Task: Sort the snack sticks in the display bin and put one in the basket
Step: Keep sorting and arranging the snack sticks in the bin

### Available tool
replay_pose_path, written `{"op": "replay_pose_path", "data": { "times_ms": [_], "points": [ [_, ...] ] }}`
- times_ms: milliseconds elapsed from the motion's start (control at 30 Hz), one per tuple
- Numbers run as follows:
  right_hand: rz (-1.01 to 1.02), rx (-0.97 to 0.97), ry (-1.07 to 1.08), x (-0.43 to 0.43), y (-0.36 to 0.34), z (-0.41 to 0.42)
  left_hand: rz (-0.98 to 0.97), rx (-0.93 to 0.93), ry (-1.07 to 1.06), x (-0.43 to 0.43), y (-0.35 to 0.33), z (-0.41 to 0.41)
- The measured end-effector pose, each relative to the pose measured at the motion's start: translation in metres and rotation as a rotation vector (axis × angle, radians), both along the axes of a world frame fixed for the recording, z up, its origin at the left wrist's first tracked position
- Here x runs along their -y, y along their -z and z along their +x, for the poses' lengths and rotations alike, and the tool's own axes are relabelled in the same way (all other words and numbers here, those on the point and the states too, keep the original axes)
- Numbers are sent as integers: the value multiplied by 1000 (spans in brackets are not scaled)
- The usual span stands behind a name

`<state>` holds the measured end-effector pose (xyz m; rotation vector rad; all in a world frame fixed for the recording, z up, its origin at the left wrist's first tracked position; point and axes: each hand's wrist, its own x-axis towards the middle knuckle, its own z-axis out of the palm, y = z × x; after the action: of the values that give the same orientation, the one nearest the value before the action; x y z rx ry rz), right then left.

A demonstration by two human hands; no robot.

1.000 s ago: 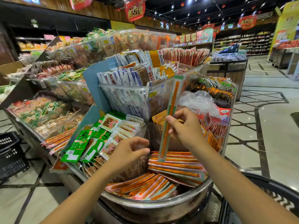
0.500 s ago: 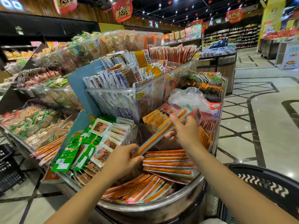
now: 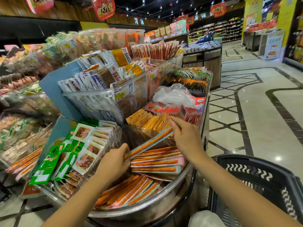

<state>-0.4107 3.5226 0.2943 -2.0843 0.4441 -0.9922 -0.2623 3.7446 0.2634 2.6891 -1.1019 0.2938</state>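
Right grip [image 3: 186, 138] clamped on the far-right end of one snack stick [image 3: 147, 144], thumb and fingers pinching the flat wrapper. Left grip [image 3: 114, 163] curled onto the near-left end of the same stick; fingertips hidden behind the knuckles, so read as a hold, not certain. Stick slung between the two, tilted, far end higher, just above the neat stack [image 3: 155, 163] lying crosswise in the right part of the display bin [image 3: 147, 208]. Looser sticks [image 3: 127, 192] fanned toward the near rim, below the stack. Basket [image 3: 255, 174] near right, just beside the bin.

Handling, as a guess:
- Light, long, thin.
- Sealed film probably slick.
- Filling likely semi-stiff; sags or buckles if taken by one tip only.
- Best held at both ends as now, or pinched mid-length across the flat faces for a one-handed carry to the basket.
- Little danger of breaking; slipping out of the fingers the likelier fault.

Against a second ago:
- Then upright in the right grip alone, left grip open and apart at the bin's left side.
- Half a second ago leaning left, lower end just meeting the left grip.
- Now nearly level and lower, both ends taken, close over the stack.

Reads as laying down onto the stack: sorting in hand, basket step not yet done.
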Motion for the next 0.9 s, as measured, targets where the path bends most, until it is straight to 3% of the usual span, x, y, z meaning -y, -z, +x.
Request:
{"op": "replay_pose_path", "data": {
  "times_ms": [400, 533, 667, 900],
  "points": [
    [-494, -375, 13, 6, 20, -23, -64, -37, -97, 46, 30, 19],
    [-517, -381, 61, 6, 27, -22, -144, -102, -118, 46, 36, 18],
    [-561, -396, 133, 4, 33, -18, -74, -186, -58, 45, 40, 18],
    [-639, -349, 175, -1, 28, -16, -74, -98, -7, 44, 25, 9]
  ]
}}
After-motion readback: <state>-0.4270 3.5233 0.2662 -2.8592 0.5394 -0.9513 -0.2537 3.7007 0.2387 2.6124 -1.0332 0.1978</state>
